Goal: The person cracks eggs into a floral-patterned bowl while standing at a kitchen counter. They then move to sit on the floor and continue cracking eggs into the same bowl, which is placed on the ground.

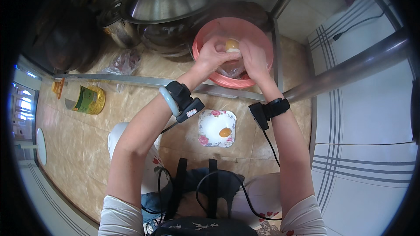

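Note:
Over a pink plastic bin (239, 26) lined with a clear bag, my left hand (210, 52) grips what looks like an egg (232, 44), yellow-brown above and white below. My right hand (253, 58) is close against its right side; whether those fingers grip it too is hard to see. Nearer to me, a white square plate (210, 124) with pink flowers lies on the floor. An orange oval, apparently an egg yolk (225, 132), rests toward its right side.
A metal rail (144, 79) crosses just before the bin, and a thick metal post (347, 65) slants at right. An oil bottle (87, 100) lies at left. Behind the rail are a plastic bag (124, 62) and a large dark pot (167, 37) under a steel lid (170, 0).

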`<act>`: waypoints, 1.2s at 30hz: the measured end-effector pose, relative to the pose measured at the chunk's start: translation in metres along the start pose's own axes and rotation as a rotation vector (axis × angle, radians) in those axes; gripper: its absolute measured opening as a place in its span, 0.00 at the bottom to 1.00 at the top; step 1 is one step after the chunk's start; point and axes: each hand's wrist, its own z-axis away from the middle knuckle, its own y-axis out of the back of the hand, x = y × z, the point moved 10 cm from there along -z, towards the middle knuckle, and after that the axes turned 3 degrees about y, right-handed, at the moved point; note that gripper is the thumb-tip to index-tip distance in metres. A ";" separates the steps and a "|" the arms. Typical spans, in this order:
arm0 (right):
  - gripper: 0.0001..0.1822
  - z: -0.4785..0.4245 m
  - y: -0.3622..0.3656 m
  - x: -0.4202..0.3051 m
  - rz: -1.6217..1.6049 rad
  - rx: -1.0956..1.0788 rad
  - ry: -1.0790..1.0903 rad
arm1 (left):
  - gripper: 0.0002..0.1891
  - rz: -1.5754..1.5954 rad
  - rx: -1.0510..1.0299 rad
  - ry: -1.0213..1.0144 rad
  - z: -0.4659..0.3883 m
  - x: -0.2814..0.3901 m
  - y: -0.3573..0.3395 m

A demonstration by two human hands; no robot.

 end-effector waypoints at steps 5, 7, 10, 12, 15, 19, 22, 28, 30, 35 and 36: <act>0.15 0.001 0.002 -0.007 0.016 -0.013 0.090 | 0.28 0.058 -0.058 0.047 0.001 0.001 -0.004; 0.14 0.002 0.005 -0.009 0.035 0.006 0.137 | 0.28 0.047 -0.083 0.049 0.000 0.004 -0.006; 0.14 0.000 0.003 -0.008 0.000 -0.010 0.083 | 0.28 0.109 -0.105 0.074 0.003 0.005 -0.007; 0.14 0.004 -0.002 0.005 -0.156 -0.110 -0.158 | 0.28 0.214 -0.131 0.073 0.005 0.006 -0.007; 0.15 0.003 -0.001 0.012 -0.139 -0.077 -0.197 | 0.27 0.277 -0.157 0.090 0.005 0.007 -0.009; 0.18 0.001 -0.005 0.017 -0.258 -0.084 -0.252 | 0.29 0.237 -0.196 -0.001 0.007 0.024 -0.013; 0.20 0.003 -0.016 0.017 -0.216 -0.079 -0.258 | 0.30 -0.014 0.057 -0.039 0.002 0.013 0.007; 0.20 0.004 -0.023 0.023 -0.263 -0.045 -0.261 | 0.30 -0.178 0.172 -0.113 -0.002 0.009 0.017; 0.20 0.004 -0.022 0.022 -0.260 -0.041 -0.276 | 0.29 -0.192 0.166 -0.126 -0.003 0.010 0.016; 0.18 0.005 -0.018 0.018 -0.202 -0.055 -0.218 | 0.29 -0.301 0.166 -0.072 0.001 0.010 0.015; 0.18 0.004 -0.016 0.019 -0.161 -0.033 -0.152 | 0.29 -0.300 0.158 -0.064 0.000 0.010 0.014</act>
